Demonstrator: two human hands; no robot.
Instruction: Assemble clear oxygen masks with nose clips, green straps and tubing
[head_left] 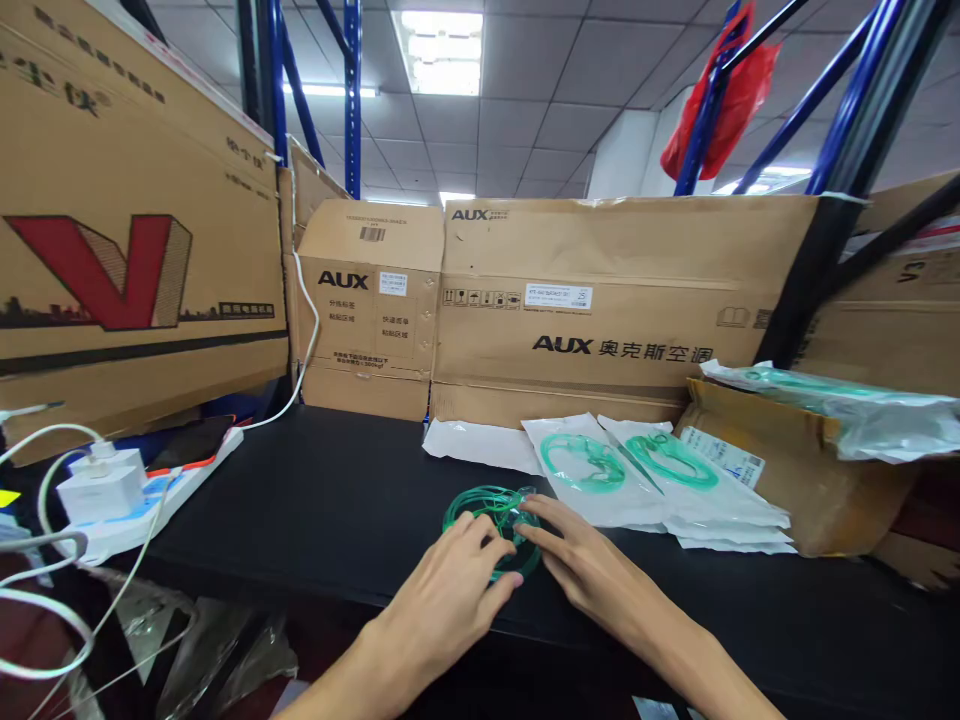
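Observation:
A loose coil of thin green tubing [484, 497] lies on the black tabletop near its front edge, with a clear plastic piece among its loops on the right. My left hand [450, 575] covers the front left of the coil, fingers bent over the loops and thumb along the near side. From the right, my right hand [577, 555] grips the coil's right side by the clear piece, its fingers slightly apart. The fingertips hide part of the tubing. Beyond my right hand lie clear packets of similar green tubing [583, 463], with white backing.
An opened brown carton [847, 505] stands at the right, more packets [840, 395] on top. Flattened cardboard [600, 250] walls the back. At the left are a power strip [112, 530] with a white charger and cables, and a dark phone [191, 445]. Blue rack posts rise behind.

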